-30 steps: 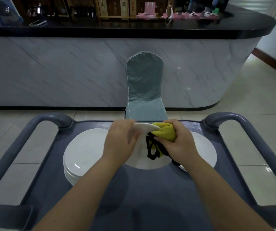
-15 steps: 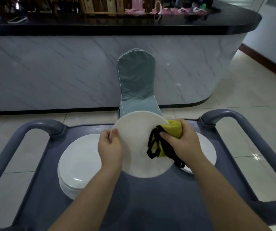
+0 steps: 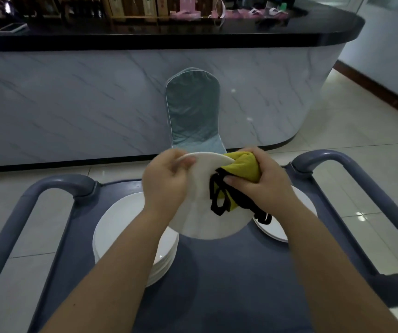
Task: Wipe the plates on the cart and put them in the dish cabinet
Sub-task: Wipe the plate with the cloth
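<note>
Wiping step: left hand (image 3: 166, 186) grips the plate (image 3: 207, 222) rim above the cart (image 3: 217, 284), right hand (image 3: 262, 186) clutches the cloth (image 3: 243, 167) over its edge; next, probably turn the plate and finish wiping

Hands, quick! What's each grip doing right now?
Left grip: closed, holding the white plate by its top rim.
Right grip: closed, holding the yellow cloth against the plate.

Two bare forearms (image 3: 111, 272)
</note>
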Action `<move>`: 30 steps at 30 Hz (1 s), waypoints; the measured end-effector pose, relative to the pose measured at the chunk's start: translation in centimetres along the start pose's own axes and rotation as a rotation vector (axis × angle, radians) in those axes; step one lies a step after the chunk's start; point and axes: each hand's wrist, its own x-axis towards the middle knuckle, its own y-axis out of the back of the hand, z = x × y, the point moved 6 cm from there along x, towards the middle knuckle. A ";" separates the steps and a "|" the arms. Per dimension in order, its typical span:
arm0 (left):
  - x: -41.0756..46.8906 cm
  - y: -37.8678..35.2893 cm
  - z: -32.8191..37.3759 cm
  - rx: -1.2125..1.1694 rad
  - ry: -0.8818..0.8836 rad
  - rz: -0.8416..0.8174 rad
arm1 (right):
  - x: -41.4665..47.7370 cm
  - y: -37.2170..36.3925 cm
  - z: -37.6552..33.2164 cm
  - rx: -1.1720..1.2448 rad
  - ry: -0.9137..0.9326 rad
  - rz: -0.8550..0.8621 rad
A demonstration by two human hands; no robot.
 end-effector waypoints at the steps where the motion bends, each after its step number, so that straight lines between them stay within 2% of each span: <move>1: -0.8 0.5 -2.2 -0.119 0.225 0.066 | -0.8 -0.4 1.3 0.081 -0.079 0.046; 3: -4.0 0.4 -6.2 -0.250 0.603 0.146 | -2.6 -1.3 3.6 0.165 -0.179 0.134; 4: -5.7 0.1 -7.5 -0.270 0.688 0.147 | -3.4 -1.7 4.2 0.154 -0.179 0.158; 5: -6.9 -0.1 -8.2 -0.272 0.696 0.126 | -4.0 -2.1 4.4 0.134 -0.162 0.166; 7: -7.4 0.0 -7.5 -0.233 0.506 0.035 | -4.7 -2.3 3.7 0.095 -0.093 0.158; 10: -5.0 0.7 -2.2 0.054 -0.074 -0.175 | -4.6 -2.2 0.9 -0.044 0.080 0.069; 12: -3.8 0.5 1.1 0.220 -0.380 -0.252 | -4.3 -2.7 -1.7 -0.126 0.214 -0.003; 13: -3.3 0.6 2.3 0.254 -0.461 -0.246 | -4.2 -2.8 -2.7 -0.141 0.263 -0.010; 15: -2.3 1.3 3.4 0.242 -0.480 -0.197 | -3.8 -2.7 -4.0 -0.095 0.272 0.004; 17: -1.4 2.4 3.1 0.164 -0.408 -0.139 | -3.5 -2.5 -4.2 -0.047 0.230 0.014; 18: -1.1 2.9 2.3 0.090 -0.313 -0.113 | -3.5 -2.4 -3.9 -0.027 0.191 0.029; 21: -2.0 3.9 -2.5 -0.265 0.231 0.059 | -4.7 -2.4 -1.0 0.134 0.018 0.169; 23: -4.7 3.2 -6.0 -0.373 0.568 0.149 | -6.2 -3.1 1.4 0.219 -0.066 0.280; 24: -5.9 2.6 -7.2 -0.383 0.632 0.127 | -6.7 -3.3 2.2 0.223 -0.082 0.316; 25: -6.7 2.1 -7.7 -0.371 0.619 0.072 | -7.0 -3.4 2.6 0.213 -0.083 0.333; 27: -6.7 1.9 -7.2 -0.233 0.372 -0.043 | -6.8 -3.3 2.2 0.154 -0.024 0.303; 30: -5.1 2.2 -2.4 0.111 -0.284 -0.110 | -5.6 -3.6 -0.4 0.004 0.128 0.113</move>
